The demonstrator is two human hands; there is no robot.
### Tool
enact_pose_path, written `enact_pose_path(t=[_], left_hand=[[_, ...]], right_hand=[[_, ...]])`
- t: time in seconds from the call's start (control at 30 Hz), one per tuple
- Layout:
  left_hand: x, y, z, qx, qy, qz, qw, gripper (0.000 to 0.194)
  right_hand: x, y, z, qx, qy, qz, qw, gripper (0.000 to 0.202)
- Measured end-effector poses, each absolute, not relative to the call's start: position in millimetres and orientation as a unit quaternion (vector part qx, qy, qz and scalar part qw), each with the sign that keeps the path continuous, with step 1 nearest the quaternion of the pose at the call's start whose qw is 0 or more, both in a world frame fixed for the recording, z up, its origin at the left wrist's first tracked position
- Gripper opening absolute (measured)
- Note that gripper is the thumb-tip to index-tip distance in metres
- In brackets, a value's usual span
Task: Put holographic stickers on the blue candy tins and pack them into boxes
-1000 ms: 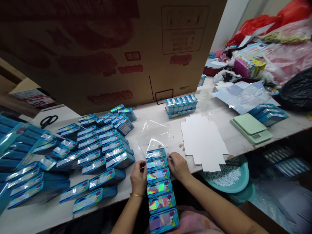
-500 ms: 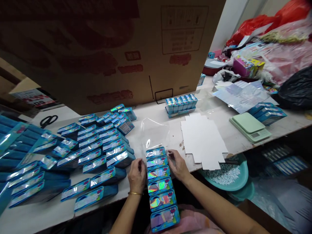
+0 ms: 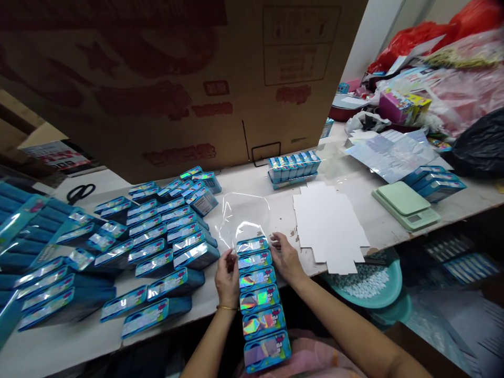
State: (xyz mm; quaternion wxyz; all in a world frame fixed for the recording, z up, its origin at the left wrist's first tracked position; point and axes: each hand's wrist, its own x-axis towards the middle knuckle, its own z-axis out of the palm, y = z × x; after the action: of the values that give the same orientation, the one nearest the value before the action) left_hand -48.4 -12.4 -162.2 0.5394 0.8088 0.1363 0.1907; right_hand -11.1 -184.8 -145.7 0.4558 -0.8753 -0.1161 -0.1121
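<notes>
A row of several small blue boxes (image 3: 258, 299) with shiny labels runs from the table edge towards my lap. A clear plastic bag (image 3: 246, 207) stands out beyond the far end of the row. On the row's left side, my left hand (image 3: 227, 278) has its fingers curled in a pinch at the bag's near edge. Across from it, my right hand (image 3: 287, 260) is closed with bent fingers at the bag's right edge, close to the farthest box. The film is transparent, so its exact place between the fingers is hard to see.
Many blue boxes (image 3: 147, 236) stand on the left, near scissors (image 3: 81, 193). A large carton (image 3: 165, 94) blocks the back. A wrapped box set (image 3: 294, 168), flat white card (image 3: 328, 226) and green scale (image 3: 405, 205) lie rightwards. Below is a teal basin (image 3: 396, 278).
The clear bag has lifted and spread wider at its far end. My left hand has moved slightly up and right, and my right hand slightly up.
</notes>
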Motion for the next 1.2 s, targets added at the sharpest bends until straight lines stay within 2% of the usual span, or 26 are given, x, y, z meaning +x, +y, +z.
enact_pose_path(t=[0.1, 0.2, 0.33, 0.47, 0.63, 0.73, 0.83, 0.93, 1.07, 1.2], left_hand=[[-53.4, -10.5, -163.2, 0.853, 0.075, 0.223, 0.466, 0.03], [-55.8, -9.5, -160.9, 0.873, 0.025, 0.254, 0.416, 0.027], [-56.2, -8.1, -156.6, 0.888, 0.012, 0.256, 0.382, 0.026], [-60.7, -4.9, -157.3, 0.896, 0.015, 0.259, 0.361, 0.025], [-63.8, -4.0, -159.4, 0.899, -0.006, 0.27, 0.345, 0.023], [-59.5, -4.3, -158.5, 0.905, -0.006, 0.258, 0.338, 0.024], [-58.7, -1.9, -157.6, 0.916, -0.007, 0.254, 0.311, 0.027], [-65.7, 0.6, -157.6, 0.917, -0.013, 0.26, 0.301, 0.025], [-70.7, -1.9, -157.5, 0.911, 0.014, 0.244, 0.334, 0.019], [-58.7, -7.1, -152.4, 0.881, 0.126, 0.164, 0.425, 0.02]], right_hand=[[-10.1, -186.8, -143.7, -0.896, -0.16, -0.15, 0.385, 0.036], [-5.5, -184.3, -142.5, -0.916, -0.175, -0.182, 0.312, 0.032], [0.7, -180.7, -136.4, -0.924, -0.182, -0.203, 0.266, 0.024], [-5.9, -188.7, -135.2, -0.907, -0.228, -0.231, 0.266, 0.024], [-21.0, -199.3, -138.5, -0.859, -0.284, -0.293, 0.311, 0.025], [-19.0, -195.2, -128.6, -0.869, -0.256, -0.266, 0.328, 0.024], [-15.7, -194.0, -118.0, -0.889, -0.26, -0.228, 0.3, 0.023], [-20.7, -201.0, -120.1, -0.875, -0.322, -0.245, 0.265, 0.023], [-29.8, -203.6, -135.8, -0.865, -0.332, -0.257, 0.274, 0.022], [-25.3, -190.9, -144.1, -0.912, -0.2, -0.181, 0.31, 0.019]])
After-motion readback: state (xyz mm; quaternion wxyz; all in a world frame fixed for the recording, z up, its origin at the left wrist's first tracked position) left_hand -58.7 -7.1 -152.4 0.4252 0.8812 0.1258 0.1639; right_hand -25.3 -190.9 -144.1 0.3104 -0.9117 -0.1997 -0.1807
